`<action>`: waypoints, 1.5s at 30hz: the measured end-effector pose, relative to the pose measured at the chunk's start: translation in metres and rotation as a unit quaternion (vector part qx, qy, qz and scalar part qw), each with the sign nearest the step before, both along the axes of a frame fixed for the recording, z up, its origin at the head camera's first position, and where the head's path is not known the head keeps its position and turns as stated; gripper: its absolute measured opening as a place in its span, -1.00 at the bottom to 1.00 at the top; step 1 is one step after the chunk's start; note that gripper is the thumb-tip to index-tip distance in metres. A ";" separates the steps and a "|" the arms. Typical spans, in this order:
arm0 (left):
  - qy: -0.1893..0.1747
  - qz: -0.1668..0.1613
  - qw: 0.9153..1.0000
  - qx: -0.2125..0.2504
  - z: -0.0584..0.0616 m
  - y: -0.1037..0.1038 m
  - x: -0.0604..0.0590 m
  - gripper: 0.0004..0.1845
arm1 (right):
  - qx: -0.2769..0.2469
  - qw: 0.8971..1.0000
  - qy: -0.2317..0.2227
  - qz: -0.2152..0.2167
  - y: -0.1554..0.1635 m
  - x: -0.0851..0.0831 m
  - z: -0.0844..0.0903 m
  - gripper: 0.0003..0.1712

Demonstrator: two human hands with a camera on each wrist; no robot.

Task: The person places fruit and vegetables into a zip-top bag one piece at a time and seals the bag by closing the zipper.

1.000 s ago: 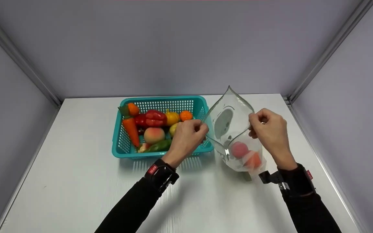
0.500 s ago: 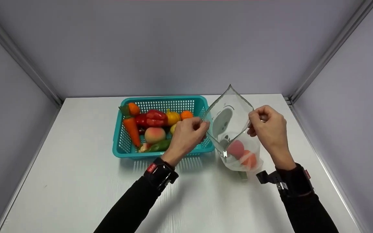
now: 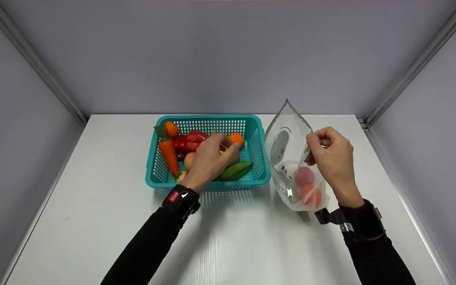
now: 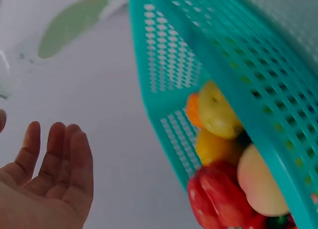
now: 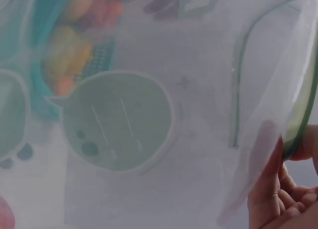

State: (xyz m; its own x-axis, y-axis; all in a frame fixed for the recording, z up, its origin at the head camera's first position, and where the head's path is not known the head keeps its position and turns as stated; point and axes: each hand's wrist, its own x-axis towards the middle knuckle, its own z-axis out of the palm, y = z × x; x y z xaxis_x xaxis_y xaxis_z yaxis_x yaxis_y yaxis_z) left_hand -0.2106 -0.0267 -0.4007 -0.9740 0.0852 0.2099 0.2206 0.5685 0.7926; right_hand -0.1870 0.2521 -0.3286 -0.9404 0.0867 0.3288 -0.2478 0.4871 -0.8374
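Left hand (image 3: pixel 209 158): fingers relaxed, holding nothing, over fruit in teal basket (image 3: pixel 257 136).
Right hand (image 3: pixel 331 156): pinching clear bag (image 3: pixel 287 138) rim, bag upright on counter (image 3: pixel 93 198).

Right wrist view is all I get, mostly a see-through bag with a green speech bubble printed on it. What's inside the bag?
Observer: The head view shows two round pieces in the bottom of the clear bag: a pinkish-red fruit and an orange one below it.
Operator: Who is holding the bag?
Observer: Only the right hand, pinching the rim of its mouth.
Operator: And the other hand?
Observer: The left hand is over the teal basket of toy produce, fingers straight and holding nothing in its wrist view.
Operator: What lies nearest it?
Observer: A green piece, just right of its fingers.
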 end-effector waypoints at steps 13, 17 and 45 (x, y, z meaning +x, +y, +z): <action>-0.065 0.007 0.981 -0.185 -0.033 -0.038 -0.014 -0.54 | 0.002 1.000 -0.003 -0.006 0.002 0.004 -0.002 -0.78; -0.098 -0.019 0.973 -0.209 -0.039 -0.046 -0.015 -0.49 | 0.004 1.000 -0.005 -0.007 0.002 0.005 -0.003 -0.79; -0.095 -0.111 0.938 -0.315 -0.058 -0.048 -0.021 -0.80 | 0.004 1.000 -0.009 -0.003 0.000 0.003 -0.008 -0.81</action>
State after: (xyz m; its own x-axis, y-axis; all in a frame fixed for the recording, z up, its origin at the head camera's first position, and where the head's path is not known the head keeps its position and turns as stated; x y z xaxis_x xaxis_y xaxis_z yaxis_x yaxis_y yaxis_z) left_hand -0.2311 -0.0749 -0.4584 -0.9325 0.3383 -0.1261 0.2769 0.8942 0.3517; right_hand -0.1838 0.2524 -0.3365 -0.9459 0.0894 0.3119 -0.2295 0.4954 -0.8378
